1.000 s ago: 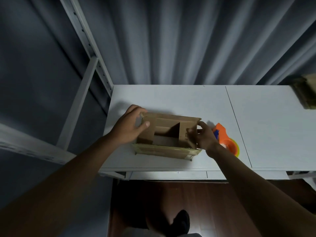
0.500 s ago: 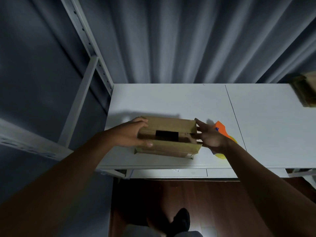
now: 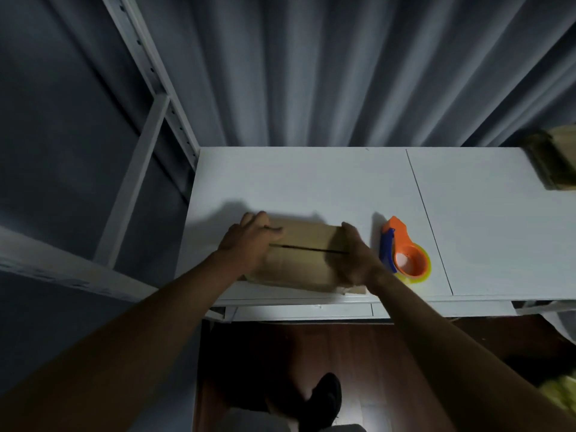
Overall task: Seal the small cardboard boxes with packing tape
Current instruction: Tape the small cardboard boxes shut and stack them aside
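A small brown cardboard box (image 3: 304, 260) lies near the front edge of the white table (image 3: 311, 182). Its two top flaps are folded down and meet along a thin dark seam. My left hand (image 3: 249, 241) rests on the box's left end, fingers over the far edge and thumb on top. Flat against the right end of the box, my right hand (image 3: 353, 254) presses the flaps down. An orange and blue tape dispenser (image 3: 403, 252) with a yellowish roll lies on the table just right of my right hand, untouched.
More cardboard boxes (image 3: 558, 160) sit at the table's far right edge. A white metal shelf frame (image 3: 149, 126) stands to the left, grey curtains hang behind. Below the table edge are a wooden floor and my dark shoe (image 3: 324, 400).
The box's top flaps have gone from open to closed under my hands. My right hand has moved onto the box's right end, uncovering the tape dispenser.
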